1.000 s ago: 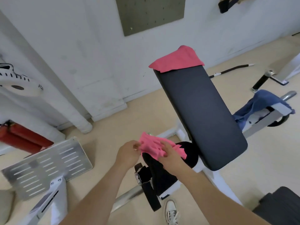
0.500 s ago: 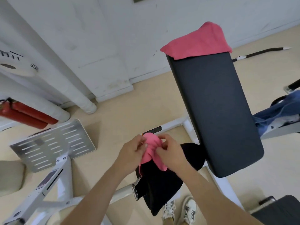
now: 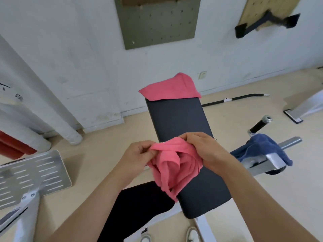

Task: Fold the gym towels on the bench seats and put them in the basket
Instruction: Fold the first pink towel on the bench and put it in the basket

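A crumpled pink towel point(image 3: 174, 165) hangs between both my hands over the near part of the black bench pad point(image 3: 180, 123). My left hand point(image 3: 138, 154) pinches its left edge. My right hand point(image 3: 202, 147) grips its upper right part. A second pink towel point(image 3: 169, 89) lies draped over the far top end of the pad. A blue towel point(image 3: 262, 147) is draped on the metal arm to the right of the bench. No basket is in view.
A slotted metal footplate point(image 3: 33, 173) and white frame stand at the left. A black round pad point(image 3: 138, 210) sits below the towel. A black-gripped handle point(image 3: 258, 125) sticks up at the right. A bar point(image 3: 232, 98) lies on the floor by the wall. My shoes point(image 3: 192, 234) show at the bottom.
Both hands have lifted the pink towel from the low black pad up over the bench pad, and it now hangs looser and more spread out. The view has tilted up.
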Demonstrator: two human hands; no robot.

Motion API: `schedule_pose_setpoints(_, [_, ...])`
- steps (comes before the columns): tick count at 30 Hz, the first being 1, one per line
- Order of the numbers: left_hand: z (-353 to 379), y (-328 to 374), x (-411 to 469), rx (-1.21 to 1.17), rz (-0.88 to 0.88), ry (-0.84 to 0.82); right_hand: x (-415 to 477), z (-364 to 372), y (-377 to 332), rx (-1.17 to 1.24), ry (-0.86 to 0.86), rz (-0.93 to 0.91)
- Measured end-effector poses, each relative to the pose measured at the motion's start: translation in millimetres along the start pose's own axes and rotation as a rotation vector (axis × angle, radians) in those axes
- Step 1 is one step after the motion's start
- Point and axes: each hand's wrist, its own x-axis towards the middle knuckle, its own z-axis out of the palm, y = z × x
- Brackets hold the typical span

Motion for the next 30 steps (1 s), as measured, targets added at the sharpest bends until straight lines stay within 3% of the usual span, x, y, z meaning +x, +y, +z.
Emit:
schedule_pose_setpoints(2, [16.4, 21.1, 12.6, -0.019, 0.026, 0.073, -9.4, -33.8, 4.8, -0.103, -0.03, 0.006])
schedule_pose_setpoints(5, [45.9, 56.3, 33.3, 0.374, 0.18, 0.101, -16.8, -68.4, 21.5, -0.648, -0.153, -0.057])
schedule_pose_setpoints(7, [70.3, 82.7, 41.7, 0.606, 0.291, -0.002, -17.6, -80.2, 32.9, -0.84, -0.02, -0.209])
schedule_pose_setpoints(10, [97.2, 107.0, 51.2, 0.84, 0.357, -0.121, -23.8, -88.8, 32.8, -0.509, 0.166, -0.323])
schedule_pose_setpoints(15, [87.7, 123.2, 70.3, 1.185, 0.14, -0.352, -31.0, -134.0, 49.3, -0.407, 0.128, -0.225])
schedule_pose_setpoints(18, [65.5, 121.0, 79.7, 0.996, -0.027, -0.446, -25.7, -159.5, 65.4, -0.226, 0.021, -0.119])
schedule_pose_setpoints(22, [37.6, 113.6, 98.2, 0.468, -0.062, -0.315, -18.6, -170.6, 90.3, 0.189, -0.123, 0.073])
schedule_pose_setpoints(25, [32.9, 102.4, 122.2, 0.246, -0.041, -0.133, -10.7, -166.6, 103.3, 0.326, -0.22, 0.2])
schedule_pose_setpoints(27, [33.9, 91.2, 150.4, 0.306, -0.019, 0.013, 2.3, -163.8, 110.5, 0.333, -0.183, 0.263])
schedule_pose_setpoints(30, [48.0, 69.9, 213.5, 0.641, 0.109, 0.178, 43.8, -165.4, 127.4, 0.262, 0.102, 0.357])
